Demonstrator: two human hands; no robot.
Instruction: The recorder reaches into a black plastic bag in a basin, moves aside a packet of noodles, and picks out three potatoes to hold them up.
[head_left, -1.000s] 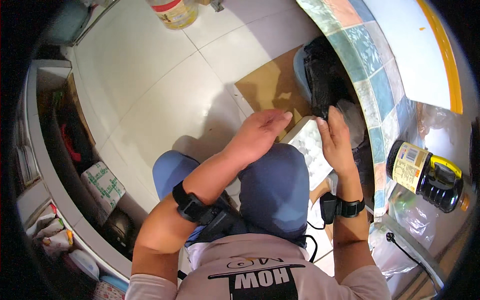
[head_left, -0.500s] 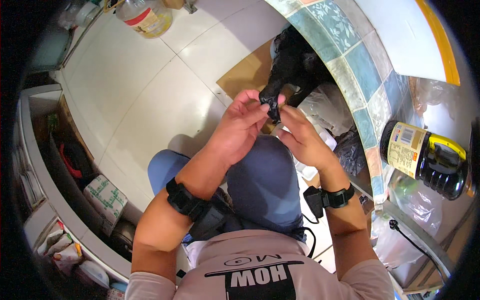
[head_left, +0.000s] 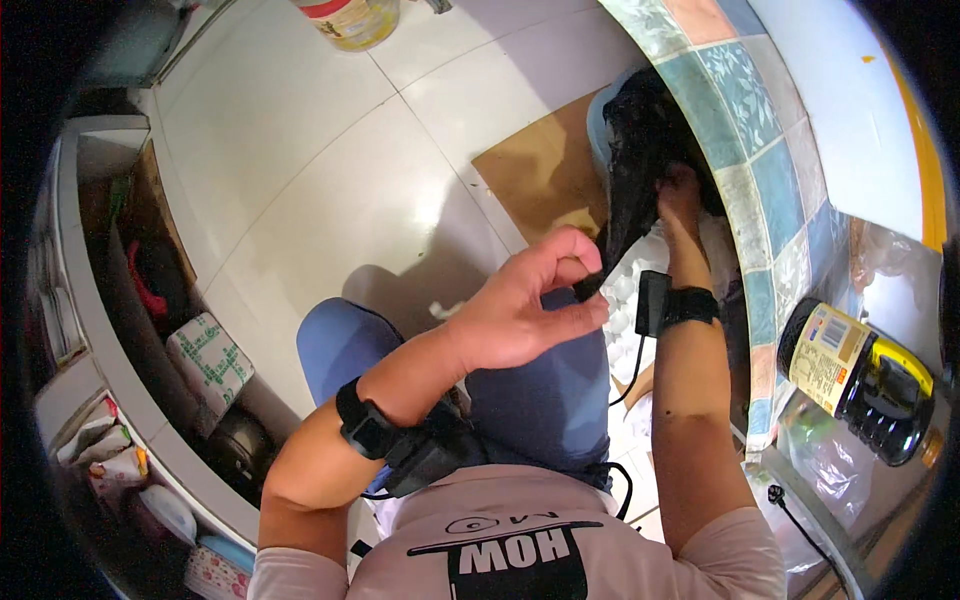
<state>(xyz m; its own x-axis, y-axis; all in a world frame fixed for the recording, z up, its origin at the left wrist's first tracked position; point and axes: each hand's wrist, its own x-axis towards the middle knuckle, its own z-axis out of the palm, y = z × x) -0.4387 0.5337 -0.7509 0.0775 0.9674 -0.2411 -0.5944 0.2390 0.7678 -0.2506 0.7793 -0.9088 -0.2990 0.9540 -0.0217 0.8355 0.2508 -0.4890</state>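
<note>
A black plastic bag (head_left: 632, 150) sits at the far right under the counter's edge, over a light blue bin (head_left: 597, 125) whose rim shows at its left side. My left hand (head_left: 525, 305) is closed in a pinch on a corner of the bag, pulled toward me above my knee. Deeper in the shadow beneath the counter, my right hand (head_left: 680, 195) has its fingers curled against the bag's right side. The fingertips there are dim and partly hidden by the dark plastic.
Brown cardboard (head_left: 530, 165) lies on the tiled floor by the bin. The tiled counter edge (head_left: 735, 100) curves above my right hand. A dark bottle with a yellow handle (head_left: 855, 380) stands at the right. An open drawer (head_left: 160, 300) is on the left, a plastic jug (head_left: 355, 22) at the back.
My hands were together at the bag's gathered end. Now they are apart: my right hand has moved away under the counter, while my left still pinches a corner. The view has shifted slightly.
</note>
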